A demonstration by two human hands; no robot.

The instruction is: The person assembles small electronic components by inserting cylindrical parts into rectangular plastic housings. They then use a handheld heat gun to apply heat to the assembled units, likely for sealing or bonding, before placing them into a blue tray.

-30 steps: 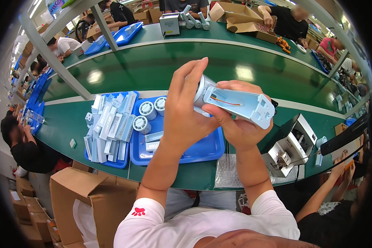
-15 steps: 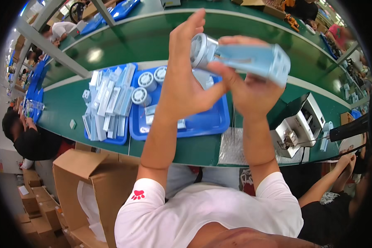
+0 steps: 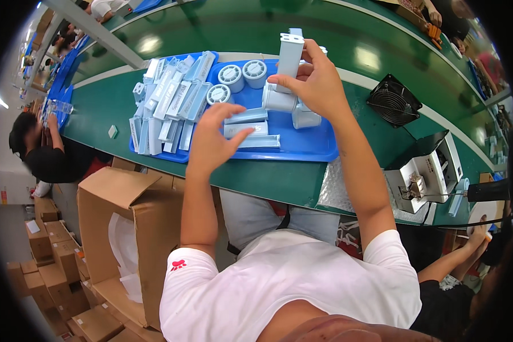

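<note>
My right hand (image 3: 319,82) is closed around a light-blue plastic housing (image 3: 290,57), a long rectangular body standing nearly upright over the blue tray (image 3: 319,149). A round cylindrical part (image 3: 279,100) shows just below it; whether the two are joined is hidden by my fingers. My left hand (image 3: 215,139) hovers by the tray's left side, fingers apart, with nothing in it. Beside its fingertips lie several long light-blue casing pieces (image 3: 246,129). Farther back in the tray stand round slotted parts (image 3: 230,76), and another cylinder (image 3: 306,118) sits below my right hand.
A second blue tray (image 3: 179,156) at left is heaped with long light-blue casings (image 3: 168,94). To the right are a black fan (image 3: 394,100), a white-and-black machine (image 3: 422,174) and bubble wrap (image 3: 339,185). An open carton (image 3: 137,228) stands before the bench; co-workers sit either side.
My right hand has lowered the housing toward the tray and turned it from lying sideways to upright. My left hand has come away from it, down and left.
</note>
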